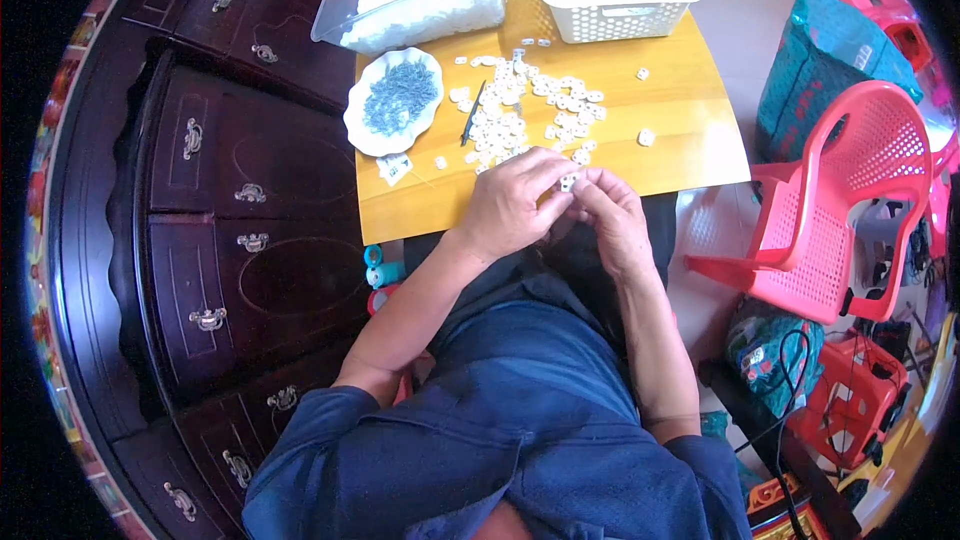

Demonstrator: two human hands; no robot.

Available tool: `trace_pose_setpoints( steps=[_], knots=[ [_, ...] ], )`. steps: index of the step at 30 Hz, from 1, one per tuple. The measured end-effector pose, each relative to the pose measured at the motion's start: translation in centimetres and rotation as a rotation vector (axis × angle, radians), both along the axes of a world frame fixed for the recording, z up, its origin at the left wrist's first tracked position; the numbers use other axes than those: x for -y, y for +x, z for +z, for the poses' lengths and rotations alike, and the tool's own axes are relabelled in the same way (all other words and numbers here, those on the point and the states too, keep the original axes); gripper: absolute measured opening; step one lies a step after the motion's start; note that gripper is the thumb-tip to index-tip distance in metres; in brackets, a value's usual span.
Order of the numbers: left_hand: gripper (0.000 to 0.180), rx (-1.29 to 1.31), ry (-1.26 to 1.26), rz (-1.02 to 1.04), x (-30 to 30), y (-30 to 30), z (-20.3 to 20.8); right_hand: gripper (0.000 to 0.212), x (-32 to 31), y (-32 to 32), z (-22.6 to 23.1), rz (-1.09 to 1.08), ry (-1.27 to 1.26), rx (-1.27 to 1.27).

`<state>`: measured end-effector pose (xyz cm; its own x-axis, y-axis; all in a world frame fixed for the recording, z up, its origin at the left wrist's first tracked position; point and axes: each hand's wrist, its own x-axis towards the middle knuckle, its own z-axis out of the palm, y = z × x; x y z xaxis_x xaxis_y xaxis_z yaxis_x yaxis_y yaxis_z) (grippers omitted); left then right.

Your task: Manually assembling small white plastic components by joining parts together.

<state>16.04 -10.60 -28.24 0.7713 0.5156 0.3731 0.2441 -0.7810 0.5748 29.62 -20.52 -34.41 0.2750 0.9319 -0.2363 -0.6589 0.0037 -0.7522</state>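
Observation:
Over the table's near edge, my two hands meet around a small white plastic piece point(569, 182) with dark spots or holes. My left hand point(508, 202) pinches it from the left. From the other side, the fingertips of my right hand point(612, 218) close on it too. Just beyond my fingers lies a loose pile of similar white pieces point(497, 126). A thin black tool point(473, 115) rests along the pile's left side. Farther left, a white scalloped dish point(354, 127) holds many small dark metal-looking parts point(402, 95).
At the back of the yellow wooden table point(690, 155) stand a clear bin point(480, 15) and a white perforated basket point(620, 22), both with pale pieces. Dark drawers point(290, 170) line the left. A red plastic chair point(800, 230) and teal bag point(815, 70) are at right.

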Motion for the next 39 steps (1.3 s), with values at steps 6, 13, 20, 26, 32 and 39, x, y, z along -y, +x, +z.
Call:
trace_pose_setpoints(
  steps=[6,13,20,26,32,39],
  knots=[
    [0.027,-0.004,0.033,-0.003,0.2,-0.1,0.3,0.022,0.2,0.1,-0.2,0.048,-0.017,-0.008],
    [0.026,-0.010,0.044,0.008,0.5,0.0,0.1,0.022,0.2,0.0,0.2,0.004,-0.049,0.050],
    [0.024,0.015,0.035,0.009,0.5,0.0,-0.3,0.022,0.1,-0.1,0.3,-0.021,-0.043,0.109],
    [0.013,0.052,0.072,0.023,0.5,0.1,-0.7,0.021,0.4,-0.4,0.4,-0.021,-0.062,0.155],
    [0.029,0.076,0.051,0.045,1.4,0.5,1.5,0.021,0.5,-0.2,1.4,-0.099,-0.032,0.162],
    [0.028,0.228,0.127,-0.419,4.7,0.6,6.9,0.024,0.7,4.0,0.5,-0.369,-0.093,0.339]
  ],
)
